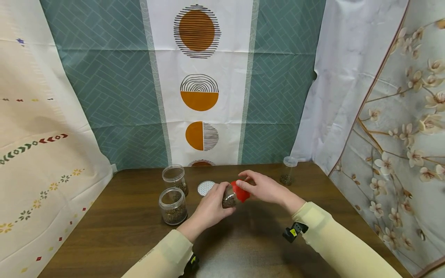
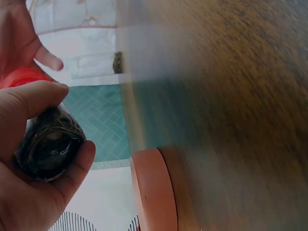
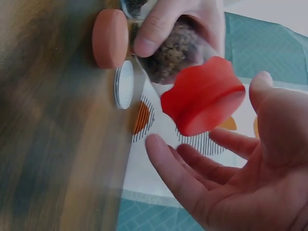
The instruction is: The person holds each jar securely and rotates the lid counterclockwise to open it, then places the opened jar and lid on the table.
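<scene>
My left hand (image 1: 212, 206) grips a clear jar (image 1: 229, 197) with brown contents, held tilted above the table. A red scalloped lid (image 3: 207, 96) covers the jar's end facing right. Around that lid, my right hand (image 3: 240, 168) has its fingers spread, apart from the red surface in the right wrist view. In the left wrist view, thumb and fingers of the left hand (image 2: 29, 144) wrap the jar near its dark base (image 2: 53, 149). Beyond the hands, a pale round lid (image 1: 206, 188) lies on the table.
Two open clear jars with grainy contents, a back one (image 1: 174, 175) and a front one (image 1: 173, 208), stand left of the hands. A narrow clear container (image 1: 288, 170) is at the back right. A thick terracotta-coloured disc (image 3: 110, 38) rests on the wooden table (image 1: 114, 231).
</scene>
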`<state>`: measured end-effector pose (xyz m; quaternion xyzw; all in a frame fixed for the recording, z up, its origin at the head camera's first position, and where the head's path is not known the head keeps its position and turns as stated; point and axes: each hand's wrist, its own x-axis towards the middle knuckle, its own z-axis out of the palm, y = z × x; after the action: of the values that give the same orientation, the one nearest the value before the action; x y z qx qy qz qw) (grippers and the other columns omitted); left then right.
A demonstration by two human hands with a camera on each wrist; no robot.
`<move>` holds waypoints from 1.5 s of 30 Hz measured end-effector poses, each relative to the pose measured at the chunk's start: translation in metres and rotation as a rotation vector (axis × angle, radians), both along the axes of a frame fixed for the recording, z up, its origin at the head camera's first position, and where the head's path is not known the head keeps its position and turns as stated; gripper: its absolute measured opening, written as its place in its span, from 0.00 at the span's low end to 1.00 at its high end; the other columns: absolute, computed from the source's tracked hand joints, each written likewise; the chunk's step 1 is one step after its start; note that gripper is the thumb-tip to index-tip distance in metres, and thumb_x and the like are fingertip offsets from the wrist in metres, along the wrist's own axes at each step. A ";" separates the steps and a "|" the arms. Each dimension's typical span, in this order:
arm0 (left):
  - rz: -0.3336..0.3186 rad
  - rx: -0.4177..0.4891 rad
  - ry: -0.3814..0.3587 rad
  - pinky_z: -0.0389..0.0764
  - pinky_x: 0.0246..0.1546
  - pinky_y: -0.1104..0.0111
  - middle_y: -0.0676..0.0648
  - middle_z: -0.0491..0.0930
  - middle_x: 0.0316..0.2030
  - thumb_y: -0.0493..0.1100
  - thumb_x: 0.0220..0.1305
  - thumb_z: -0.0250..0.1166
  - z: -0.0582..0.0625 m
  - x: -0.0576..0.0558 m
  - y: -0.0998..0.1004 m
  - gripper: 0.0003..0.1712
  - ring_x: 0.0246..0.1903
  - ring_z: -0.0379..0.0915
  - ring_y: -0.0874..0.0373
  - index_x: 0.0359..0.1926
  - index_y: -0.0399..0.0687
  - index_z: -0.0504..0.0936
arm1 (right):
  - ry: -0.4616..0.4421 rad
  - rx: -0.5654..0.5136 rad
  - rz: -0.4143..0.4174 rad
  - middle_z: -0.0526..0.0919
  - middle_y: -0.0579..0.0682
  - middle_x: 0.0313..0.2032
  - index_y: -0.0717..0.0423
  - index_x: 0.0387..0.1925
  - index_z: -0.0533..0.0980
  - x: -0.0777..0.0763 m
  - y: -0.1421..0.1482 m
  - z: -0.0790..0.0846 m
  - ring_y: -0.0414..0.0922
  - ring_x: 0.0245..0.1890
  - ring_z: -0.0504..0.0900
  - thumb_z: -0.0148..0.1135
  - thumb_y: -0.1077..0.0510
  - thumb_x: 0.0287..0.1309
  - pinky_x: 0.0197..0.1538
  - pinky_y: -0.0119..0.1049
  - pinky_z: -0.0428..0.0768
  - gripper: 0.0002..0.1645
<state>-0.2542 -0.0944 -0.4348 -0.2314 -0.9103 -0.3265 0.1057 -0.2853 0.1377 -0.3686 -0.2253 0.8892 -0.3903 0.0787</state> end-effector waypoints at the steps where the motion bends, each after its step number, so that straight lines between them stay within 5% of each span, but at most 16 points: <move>1: 0.001 0.000 -0.003 0.84 0.56 0.48 0.42 0.78 0.56 0.44 0.61 0.85 0.000 0.000 0.000 0.42 0.53 0.78 0.47 0.70 0.41 0.73 | -0.038 -0.015 -0.001 0.85 0.53 0.54 0.52 0.72 0.76 0.000 0.000 0.001 0.51 0.47 0.88 0.67 0.43 0.79 0.48 0.48 0.91 0.30; 4: 0.000 -0.003 -0.012 0.84 0.55 0.48 0.42 0.77 0.57 0.44 0.61 0.85 -0.001 0.000 -0.001 0.42 0.52 0.78 0.47 0.70 0.41 0.73 | -0.086 -0.028 0.003 0.86 0.53 0.52 0.52 0.69 0.77 0.000 0.000 0.003 0.53 0.44 0.89 0.69 0.44 0.78 0.48 0.51 0.91 0.29; 13: -0.003 -0.013 -0.026 0.84 0.55 0.49 0.41 0.78 0.57 0.44 0.61 0.85 -0.001 -0.001 -0.001 0.43 0.52 0.78 0.47 0.71 0.41 0.73 | -0.040 0.010 0.037 0.87 0.52 0.49 0.55 0.66 0.80 0.000 0.000 0.006 0.47 0.42 0.88 0.71 0.43 0.75 0.48 0.49 0.90 0.28; 17: -0.005 -0.014 -0.028 0.84 0.55 0.49 0.42 0.78 0.56 0.44 0.61 0.86 -0.001 -0.001 -0.001 0.42 0.51 0.78 0.48 0.70 0.43 0.73 | -0.031 0.006 0.054 0.88 0.52 0.50 0.56 0.66 0.79 0.000 0.001 0.005 0.47 0.43 0.88 0.72 0.44 0.75 0.46 0.45 0.90 0.29; 25: -0.001 -0.008 -0.017 0.84 0.54 0.50 0.43 0.78 0.54 0.45 0.60 0.86 -0.002 0.000 0.000 0.42 0.50 0.79 0.49 0.69 0.44 0.74 | -0.035 -0.041 0.086 0.87 0.55 0.54 0.58 0.67 0.78 -0.001 0.003 0.002 0.49 0.49 0.87 0.75 0.50 0.73 0.51 0.54 0.90 0.29; 35: 0.006 -0.013 -0.008 0.84 0.53 0.50 0.44 0.78 0.54 0.46 0.59 0.86 -0.002 0.001 0.001 0.41 0.50 0.79 0.49 0.68 0.45 0.74 | 0.061 0.004 0.126 0.88 0.51 0.54 0.56 0.67 0.79 -0.003 0.007 0.002 0.49 0.53 0.86 0.77 0.50 0.71 0.56 0.47 0.86 0.30; 45: 0.006 -0.019 -0.021 0.85 0.52 0.50 0.43 0.78 0.54 0.46 0.59 0.86 -0.003 0.002 0.001 0.41 0.51 0.80 0.48 0.68 0.46 0.74 | 0.065 -0.013 0.158 0.87 0.53 0.57 0.59 0.67 0.78 -0.002 0.009 0.000 0.52 0.58 0.86 0.80 0.53 0.67 0.60 0.49 0.86 0.33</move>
<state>-0.2522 -0.0933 -0.4381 -0.2263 -0.9151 -0.3198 0.0951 -0.2868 0.1471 -0.3682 -0.3078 0.8682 -0.3811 0.0791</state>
